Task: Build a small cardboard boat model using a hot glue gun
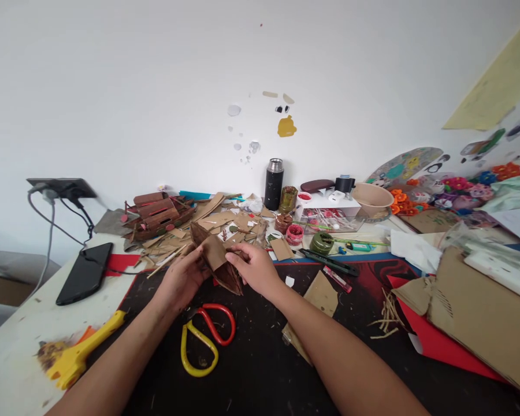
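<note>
Between both hands, above the dark mat (260,358), is a small brown cardboard boat model (215,254) with a curved cover across its middle. My left hand (184,274) grips its left side, the fingers partly hidden behind it. My right hand (255,267) pinches the cover's right edge with thumb and fingers. Below the hands lie scissors (205,341) with one red and one yellow handle loop. A yellow glue gun (89,349) rests beside my left forearm. Pieces of brown cardboard (321,293) lie near my right forearm.
Finished-looking brown models (160,214) and cardboard scraps (238,222) crowd the back left. A black flask (274,185), an open green paint jar (322,242) and a cutter knife (329,263) stand or lie behind. A phone (85,273) is left; a large cardboard sheet (481,318) is right.
</note>
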The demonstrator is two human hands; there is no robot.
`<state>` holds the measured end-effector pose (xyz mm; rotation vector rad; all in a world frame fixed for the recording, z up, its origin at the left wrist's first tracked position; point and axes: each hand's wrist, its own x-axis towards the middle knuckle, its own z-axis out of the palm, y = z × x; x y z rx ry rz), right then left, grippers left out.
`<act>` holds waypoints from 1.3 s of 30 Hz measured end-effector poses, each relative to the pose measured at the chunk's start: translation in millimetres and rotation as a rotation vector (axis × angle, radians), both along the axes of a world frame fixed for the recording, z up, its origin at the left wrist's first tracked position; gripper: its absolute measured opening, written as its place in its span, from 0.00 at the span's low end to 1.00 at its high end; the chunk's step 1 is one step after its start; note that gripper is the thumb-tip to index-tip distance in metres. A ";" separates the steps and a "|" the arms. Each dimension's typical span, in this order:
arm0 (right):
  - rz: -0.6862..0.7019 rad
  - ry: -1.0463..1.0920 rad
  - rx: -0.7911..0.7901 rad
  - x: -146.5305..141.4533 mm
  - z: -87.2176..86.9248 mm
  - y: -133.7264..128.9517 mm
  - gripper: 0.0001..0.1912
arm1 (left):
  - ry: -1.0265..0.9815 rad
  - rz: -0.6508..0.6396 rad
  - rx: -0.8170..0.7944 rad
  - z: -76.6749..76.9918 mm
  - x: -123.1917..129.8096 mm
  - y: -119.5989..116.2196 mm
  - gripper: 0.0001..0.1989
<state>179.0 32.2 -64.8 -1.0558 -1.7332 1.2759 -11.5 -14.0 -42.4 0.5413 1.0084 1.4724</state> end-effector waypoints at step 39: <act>-0.067 0.070 -0.028 3.5 5.7 4.9 0.15 | 0.143 0.154 0.132 5.9 -1.1 -0.7 0.29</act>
